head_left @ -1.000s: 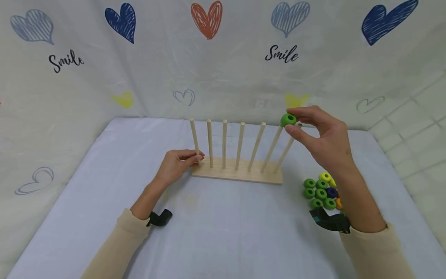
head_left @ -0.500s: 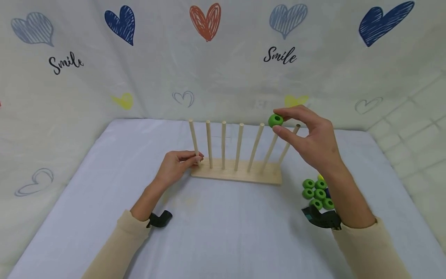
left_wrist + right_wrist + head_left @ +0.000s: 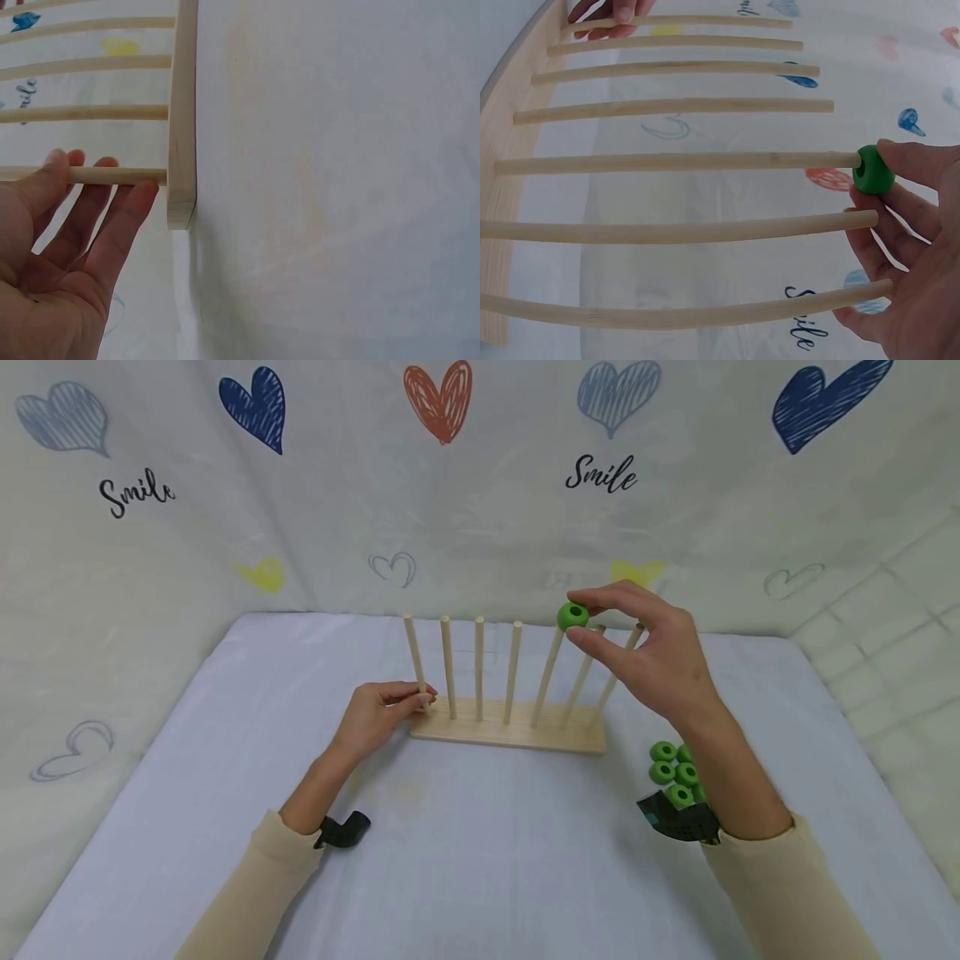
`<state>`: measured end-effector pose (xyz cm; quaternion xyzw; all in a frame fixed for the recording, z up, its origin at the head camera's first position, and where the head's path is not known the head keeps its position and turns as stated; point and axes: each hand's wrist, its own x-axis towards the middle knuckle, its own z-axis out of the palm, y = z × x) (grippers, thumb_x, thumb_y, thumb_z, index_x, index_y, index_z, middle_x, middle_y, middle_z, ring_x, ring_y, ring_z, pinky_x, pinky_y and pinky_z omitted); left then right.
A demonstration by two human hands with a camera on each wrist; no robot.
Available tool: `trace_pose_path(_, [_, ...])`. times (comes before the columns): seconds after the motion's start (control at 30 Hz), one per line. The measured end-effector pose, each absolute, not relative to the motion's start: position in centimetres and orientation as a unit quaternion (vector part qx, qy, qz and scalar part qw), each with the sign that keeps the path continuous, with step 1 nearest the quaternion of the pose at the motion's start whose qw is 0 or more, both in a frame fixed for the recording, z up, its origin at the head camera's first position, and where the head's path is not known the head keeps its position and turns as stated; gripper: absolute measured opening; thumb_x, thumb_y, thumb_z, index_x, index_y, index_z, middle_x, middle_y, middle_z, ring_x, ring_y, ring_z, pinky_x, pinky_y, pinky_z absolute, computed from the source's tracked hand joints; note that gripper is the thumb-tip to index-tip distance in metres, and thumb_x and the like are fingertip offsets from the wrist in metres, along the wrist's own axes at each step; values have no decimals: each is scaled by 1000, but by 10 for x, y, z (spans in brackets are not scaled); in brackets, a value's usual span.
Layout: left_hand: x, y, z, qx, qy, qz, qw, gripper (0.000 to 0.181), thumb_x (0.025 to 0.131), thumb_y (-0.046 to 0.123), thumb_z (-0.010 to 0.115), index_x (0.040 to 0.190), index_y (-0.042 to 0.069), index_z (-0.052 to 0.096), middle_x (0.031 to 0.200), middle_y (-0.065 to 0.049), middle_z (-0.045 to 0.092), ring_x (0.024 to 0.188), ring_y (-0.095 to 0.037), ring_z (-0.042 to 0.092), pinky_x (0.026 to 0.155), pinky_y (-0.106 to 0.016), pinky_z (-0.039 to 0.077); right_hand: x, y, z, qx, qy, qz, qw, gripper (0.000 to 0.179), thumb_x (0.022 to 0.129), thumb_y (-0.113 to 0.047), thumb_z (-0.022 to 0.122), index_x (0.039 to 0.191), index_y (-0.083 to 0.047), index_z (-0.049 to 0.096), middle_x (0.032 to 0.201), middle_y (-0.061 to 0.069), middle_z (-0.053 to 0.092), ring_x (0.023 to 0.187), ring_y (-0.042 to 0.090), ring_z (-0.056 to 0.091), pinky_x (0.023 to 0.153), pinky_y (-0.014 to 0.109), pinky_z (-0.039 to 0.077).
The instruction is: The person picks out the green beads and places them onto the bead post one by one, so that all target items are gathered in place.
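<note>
A wooden stand [image 3: 506, 735] with several upright pegs rests on the white-covered table. My left hand [image 3: 375, 718] is at its left end and pinches the leftmost peg [image 3: 116, 176] low down, near the base, between thumb and fingers. Up at the peg tops, my right hand [image 3: 652, 652] holds a green bead [image 3: 573, 617] between thumb and index finger. The bead's hole shows, and in the right wrist view the tip of the third peg from the right [image 3: 780, 160] meets it. The pegs in view carry no beads.
Several green beads [image 3: 663, 772] lie on the table to the right of the stand, partly hidden by my right forearm. Behind the table [image 3: 465, 860] hangs a white backdrop [image 3: 510, 527] printed with hearts and "Smile".
My right hand has moved left with the green bead, passing from near the rightmost pegs to the third peg from the right. My left hand stays on the leftmost peg.
</note>
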<state>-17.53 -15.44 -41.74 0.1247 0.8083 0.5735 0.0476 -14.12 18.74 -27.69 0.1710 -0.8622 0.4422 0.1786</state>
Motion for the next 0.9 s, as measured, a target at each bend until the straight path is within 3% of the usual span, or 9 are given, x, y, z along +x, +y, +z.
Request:
trace_pose_path(0.1, [-175,-156,-419,124,808,573,50,24,100,16,72,119,3,78,118,-15,78,109,-29,76,85,-28,65,-142,184,-276,170,-862,446,168,36,93,-16,81,128,-22,75,110,-4,70,110,8,60,107,40,40])
trace_pose_path(0.33, [-177,-155,-418,121,802,582,50,23,99,15,72,116,2,79,117,-15,79,109,-27,76,86,-29,65,-143,182,-275,170,-871,431,163,35,92,-16,82,127,-19,76,110,-4,72,106,2,60,93,17,46])
trace_pose_path(0.9, [-176,-154,-418,119,803,582,48,23,99,16,73,117,4,80,117,-15,79,110,-25,76,86,-28,65,-142,181,-274,141,-882,430,131,35,93,-23,81,127,-27,75,116,-4,73,109,2,60,93,19,47])
